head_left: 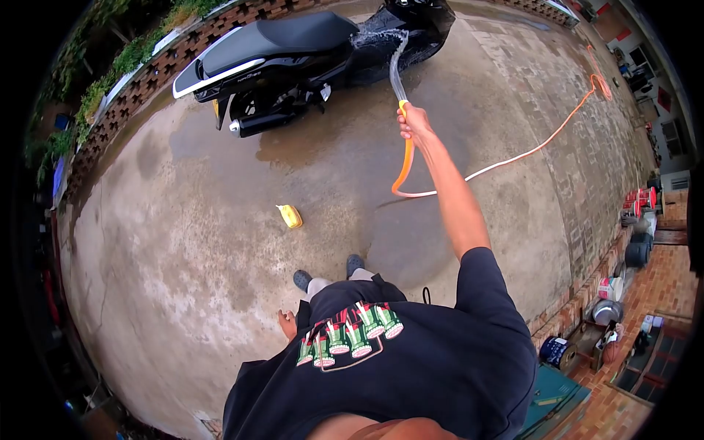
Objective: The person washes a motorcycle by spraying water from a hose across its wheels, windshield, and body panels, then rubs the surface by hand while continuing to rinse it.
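Note:
My right hand (415, 122) is wrapped round the end of an orange garden hose (408, 163), held out at arm's length. A stream of water (397, 70) leaves the hose and splashes on the front part of a black motor scooter (279, 62), below and ahead of its seat. My left hand (287, 323) hangs low beside my thigh with its fingers loosely apart and nothing visible in it. On the concrete ahead of my feet lies a small yellow, block-shaped thing (290, 215), perhaps a sponge.
The hose trails right across the wet concrete (484, 227) to an orange coil (601, 86). Behind the scooter runs a low openwork brick wall (158, 77) with plants. Buckets (610, 287), a basin (606, 312) and other items line the brick strip at right.

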`<control>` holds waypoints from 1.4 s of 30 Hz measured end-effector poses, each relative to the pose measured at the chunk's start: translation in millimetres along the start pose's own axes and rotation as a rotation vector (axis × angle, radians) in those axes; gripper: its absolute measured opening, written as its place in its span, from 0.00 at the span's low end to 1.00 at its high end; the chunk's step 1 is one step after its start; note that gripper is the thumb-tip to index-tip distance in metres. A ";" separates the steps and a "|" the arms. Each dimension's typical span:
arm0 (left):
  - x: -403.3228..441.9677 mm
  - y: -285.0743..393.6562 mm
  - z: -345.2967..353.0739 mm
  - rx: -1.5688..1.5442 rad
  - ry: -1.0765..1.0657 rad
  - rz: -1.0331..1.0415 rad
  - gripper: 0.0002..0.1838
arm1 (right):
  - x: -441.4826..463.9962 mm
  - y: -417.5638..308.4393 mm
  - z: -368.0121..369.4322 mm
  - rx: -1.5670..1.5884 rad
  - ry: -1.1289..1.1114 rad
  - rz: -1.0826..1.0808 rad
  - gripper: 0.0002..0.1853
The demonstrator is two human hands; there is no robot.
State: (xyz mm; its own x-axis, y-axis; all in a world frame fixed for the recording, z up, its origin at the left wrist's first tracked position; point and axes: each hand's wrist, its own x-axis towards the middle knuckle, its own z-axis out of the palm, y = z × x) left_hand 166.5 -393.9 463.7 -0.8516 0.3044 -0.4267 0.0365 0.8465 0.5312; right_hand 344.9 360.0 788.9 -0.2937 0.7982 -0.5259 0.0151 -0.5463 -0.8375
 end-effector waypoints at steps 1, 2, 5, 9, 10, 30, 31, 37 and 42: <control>0.1 2.7 0.4 -0.004 0.005 -0.018 0.38 | -1.4 -0.8 0.7 0.045 0.038 -0.020 0.14; 0.9 6.7 0.9 -0.009 0.008 -0.036 0.38 | 0.0 -1.2 0.7 0.046 0.040 -0.019 0.14; 2.1 13.4 -0.8 -0.005 -0.006 -0.030 0.37 | 2.8 0.6 1.1 -0.026 -0.032 0.022 0.14; 3.5 16.6 0.3 -0.019 0.009 -0.017 0.36 | 10.1 6.8 0.4 0.047 0.063 0.007 0.15; 3.3 19.6 -0.4 -0.021 0.007 -0.023 0.36 | 10.4 8.6 0.2 0.047 0.063 0.009 0.15; -2.4 24.4 1.8 -0.008 0.013 -0.063 0.35 | 10.2 13.4 -8.9 0.060 0.026 0.060 0.13; -2.4 22.7 1.9 -0.004 0.010 -0.063 0.36 | 7.6 14.3 -8.2 0.061 0.026 0.061 0.13; -3.8 17.5 6.8 -0.019 0.014 -0.075 0.37 | 3.0 20.2 -6.4 0.107 0.051 0.066 0.13; -6.3 19.8 6.6 -0.012 -0.010 -0.104 0.37 | -9.5 36.1 7.7 0.027 0.022 0.029 0.13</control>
State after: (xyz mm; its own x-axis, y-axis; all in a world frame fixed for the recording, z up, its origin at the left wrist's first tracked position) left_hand 176.1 -376.2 472.1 -0.8451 0.2198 -0.4873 -0.0579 0.8686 0.4922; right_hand 340.9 330.7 764.8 -0.2727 0.7869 -0.5535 -0.0029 -0.5760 -0.8175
